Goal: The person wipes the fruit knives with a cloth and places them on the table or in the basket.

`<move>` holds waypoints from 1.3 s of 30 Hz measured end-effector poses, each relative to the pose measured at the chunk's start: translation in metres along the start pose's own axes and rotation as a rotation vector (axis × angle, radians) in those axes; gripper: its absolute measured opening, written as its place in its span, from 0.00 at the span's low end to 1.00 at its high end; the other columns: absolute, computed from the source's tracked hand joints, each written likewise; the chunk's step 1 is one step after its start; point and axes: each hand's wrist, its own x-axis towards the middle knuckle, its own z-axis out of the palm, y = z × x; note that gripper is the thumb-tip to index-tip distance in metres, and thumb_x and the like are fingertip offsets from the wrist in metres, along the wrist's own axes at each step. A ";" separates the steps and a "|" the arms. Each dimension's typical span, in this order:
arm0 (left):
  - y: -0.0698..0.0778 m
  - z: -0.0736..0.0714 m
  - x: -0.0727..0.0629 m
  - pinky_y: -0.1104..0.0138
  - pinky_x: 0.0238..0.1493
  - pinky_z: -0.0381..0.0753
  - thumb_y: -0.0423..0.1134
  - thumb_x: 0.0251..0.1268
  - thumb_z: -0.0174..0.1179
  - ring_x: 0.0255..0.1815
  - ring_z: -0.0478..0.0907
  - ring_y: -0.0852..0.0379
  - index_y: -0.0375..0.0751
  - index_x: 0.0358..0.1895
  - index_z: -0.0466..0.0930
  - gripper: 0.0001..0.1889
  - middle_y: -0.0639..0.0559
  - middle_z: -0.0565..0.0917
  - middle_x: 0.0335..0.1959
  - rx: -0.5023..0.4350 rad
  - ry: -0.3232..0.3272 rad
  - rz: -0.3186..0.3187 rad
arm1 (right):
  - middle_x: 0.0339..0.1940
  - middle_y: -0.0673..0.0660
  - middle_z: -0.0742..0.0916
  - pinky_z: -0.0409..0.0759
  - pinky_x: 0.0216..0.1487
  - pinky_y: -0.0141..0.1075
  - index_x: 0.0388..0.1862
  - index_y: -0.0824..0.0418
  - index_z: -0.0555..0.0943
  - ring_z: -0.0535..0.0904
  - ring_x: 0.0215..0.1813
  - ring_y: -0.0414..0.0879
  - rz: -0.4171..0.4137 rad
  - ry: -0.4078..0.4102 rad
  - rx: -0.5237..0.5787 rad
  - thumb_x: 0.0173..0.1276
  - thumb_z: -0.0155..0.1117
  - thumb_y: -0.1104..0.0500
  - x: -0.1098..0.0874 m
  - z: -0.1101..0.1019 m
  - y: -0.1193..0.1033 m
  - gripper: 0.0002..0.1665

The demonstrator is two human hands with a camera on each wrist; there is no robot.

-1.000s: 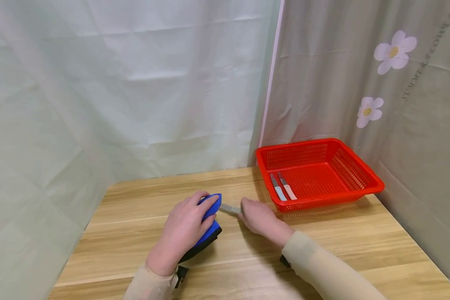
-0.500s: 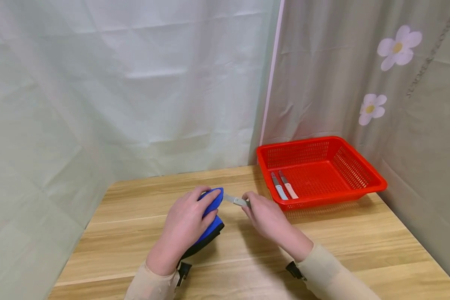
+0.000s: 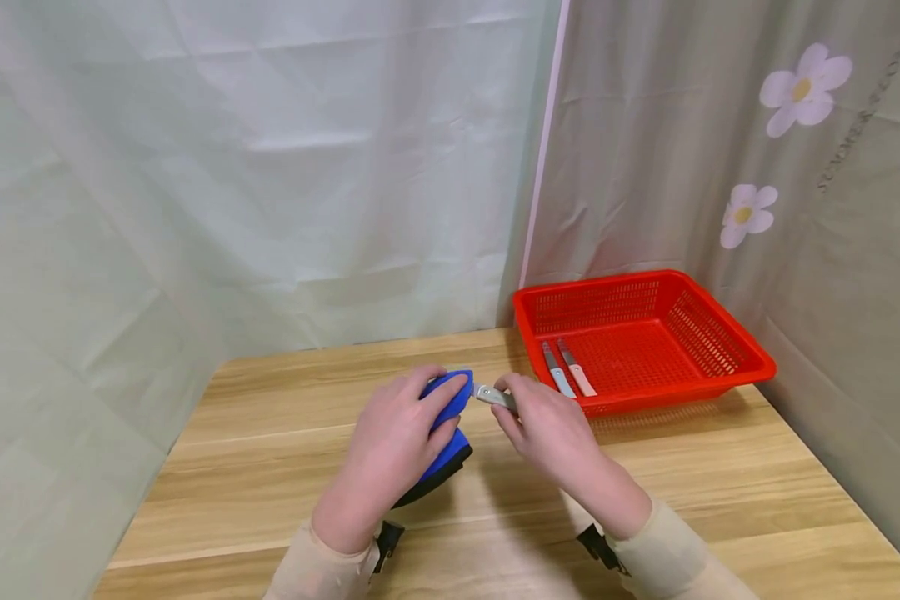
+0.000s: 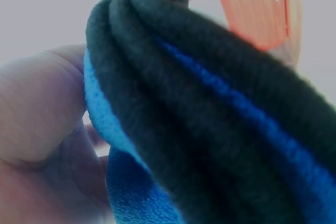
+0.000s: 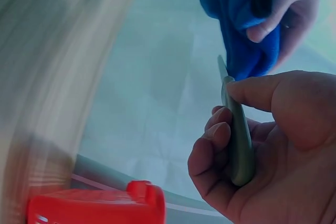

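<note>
My left hand grips a folded blue cloth with black edging, thumb and fingers pinching it above the table. In the left wrist view, the cloth's thick black hems fill the middle. My right hand holds a small knife by its grey-green handle, the blade pointing left to the cloth. Most of the blade is hidden by the cloth in the head view. From the right wrist, the thumb presses along the handle, fingers curl under it, and the blade tip shows beside the cloth.
A red plastic basket stands at the back right of the wooden table. Inside, along its left side, lie a knife with a light blue handle and one with a pink handle. Pale curtains hang behind the table.
Both hands have shifted rightward, and the right hand has risen a little with the knife. The cloth has slid along the blade toward the handle, so less blade shows now.
</note>
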 end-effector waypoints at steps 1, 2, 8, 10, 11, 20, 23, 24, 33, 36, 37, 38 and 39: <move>0.001 0.001 0.000 0.46 0.53 0.90 0.43 0.68 0.80 0.54 0.88 0.40 0.47 0.71 0.87 0.28 0.43 0.85 0.64 0.000 -0.002 0.003 | 0.30 0.46 0.80 0.72 0.26 0.34 0.52 0.59 0.84 0.72 0.28 0.41 0.001 0.006 -0.001 0.75 0.79 0.57 0.000 -0.002 -0.001 0.14; 0.003 0.001 0.000 0.45 0.53 0.90 0.43 0.68 0.80 0.54 0.88 0.40 0.47 0.70 0.87 0.28 0.43 0.85 0.64 0.001 -0.003 0.006 | 0.31 0.46 0.80 0.72 0.26 0.34 0.52 0.59 0.84 0.73 0.28 0.41 0.003 0.013 -0.003 0.74 0.79 0.57 -0.001 -0.003 -0.001 0.14; 0.008 0.003 -0.001 0.47 0.51 0.90 0.44 0.67 0.81 0.50 0.88 0.42 0.46 0.69 0.88 0.28 0.43 0.85 0.63 0.016 0.004 0.012 | 0.31 0.45 0.81 0.72 0.26 0.34 0.52 0.59 0.85 0.73 0.28 0.41 -0.016 0.035 -0.016 0.74 0.80 0.57 -0.004 -0.008 -0.002 0.14; 0.009 0.003 -0.001 0.48 0.50 0.90 0.44 0.68 0.80 0.49 0.88 0.43 0.46 0.69 0.88 0.27 0.43 0.84 0.64 0.018 -0.003 0.013 | 0.31 0.45 0.81 0.72 0.26 0.34 0.51 0.59 0.84 0.74 0.28 0.41 -0.027 0.039 -0.018 0.73 0.80 0.58 -0.005 -0.009 -0.002 0.14; 0.010 0.002 -0.001 0.48 0.50 0.90 0.44 0.69 0.80 0.48 0.88 0.43 0.47 0.69 0.88 0.27 0.43 0.84 0.64 0.016 -0.006 0.014 | 0.31 0.46 0.82 0.72 0.26 0.34 0.51 0.59 0.84 0.74 0.28 0.41 -0.032 0.042 -0.018 0.73 0.80 0.58 -0.005 -0.010 -0.003 0.14; 0.014 -0.002 -0.001 0.48 0.52 0.90 0.43 0.70 0.79 0.50 0.88 0.43 0.48 0.70 0.88 0.26 0.43 0.84 0.65 0.006 -0.018 0.013 | 0.33 0.46 0.84 0.75 0.28 0.35 0.52 0.58 0.85 0.77 0.30 0.41 -0.040 0.045 0.000 0.73 0.80 0.58 -0.008 -0.018 -0.005 0.14; 0.013 -0.002 -0.001 0.48 0.52 0.90 0.43 0.69 0.80 0.50 0.88 0.43 0.48 0.69 0.88 0.26 0.43 0.85 0.65 0.007 -0.012 0.013 | 0.33 0.46 0.84 0.75 0.28 0.35 0.52 0.58 0.85 0.77 0.31 0.41 -0.040 0.043 0.011 0.74 0.80 0.58 -0.008 -0.020 -0.005 0.14; 0.013 -0.002 -0.001 0.48 0.51 0.90 0.43 0.69 0.80 0.51 0.88 0.43 0.48 0.69 0.88 0.26 0.43 0.85 0.65 0.009 -0.009 0.013 | 0.33 0.46 0.84 0.75 0.29 0.35 0.52 0.58 0.85 0.77 0.31 0.41 -0.039 0.042 0.016 0.74 0.80 0.58 -0.008 -0.020 -0.005 0.14; 0.005 -0.004 -0.002 0.45 0.54 0.89 0.42 0.68 0.80 0.55 0.88 0.39 0.46 0.68 0.88 0.26 0.42 0.85 0.64 0.014 0.004 -0.011 | 0.33 0.45 0.83 0.74 0.28 0.34 0.52 0.57 0.86 0.75 0.31 0.40 -0.008 0.013 0.042 0.74 0.80 0.58 -0.007 -0.023 -0.004 0.14; 0.002 -0.004 -0.003 0.46 0.52 0.90 0.42 0.67 0.81 0.55 0.88 0.39 0.45 0.68 0.88 0.27 0.41 0.85 0.65 0.014 0.008 -0.020 | 0.32 0.45 0.82 0.73 0.27 0.33 0.52 0.57 0.86 0.74 0.30 0.39 -0.011 0.016 0.047 0.73 0.80 0.58 -0.008 -0.023 -0.004 0.13; 0.001 -0.004 -0.003 0.45 0.51 0.90 0.41 0.67 0.81 0.55 0.88 0.39 0.45 0.68 0.88 0.27 0.41 0.85 0.65 0.012 0.010 -0.023 | 0.32 0.45 0.81 0.73 0.27 0.33 0.52 0.57 0.86 0.73 0.30 0.39 -0.013 0.018 0.050 0.73 0.81 0.58 -0.008 -0.024 -0.004 0.13; 0.001 -0.005 -0.003 0.45 0.51 0.90 0.41 0.67 0.81 0.55 0.88 0.39 0.45 0.69 0.88 0.27 0.41 0.85 0.65 0.012 0.011 -0.026 | 0.32 0.44 0.81 0.73 0.26 0.33 0.52 0.57 0.86 0.73 0.30 0.39 -0.013 0.019 0.053 0.73 0.81 0.58 -0.008 -0.024 -0.004 0.13; 0.000 -0.005 -0.003 0.45 0.50 0.90 0.41 0.67 0.81 0.55 0.88 0.39 0.45 0.69 0.88 0.27 0.41 0.85 0.64 0.011 0.011 -0.029 | 0.32 0.44 0.81 0.73 0.26 0.33 0.52 0.57 0.86 0.73 0.30 0.39 -0.012 0.018 0.056 0.73 0.81 0.58 -0.008 -0.024 -0.004 0.14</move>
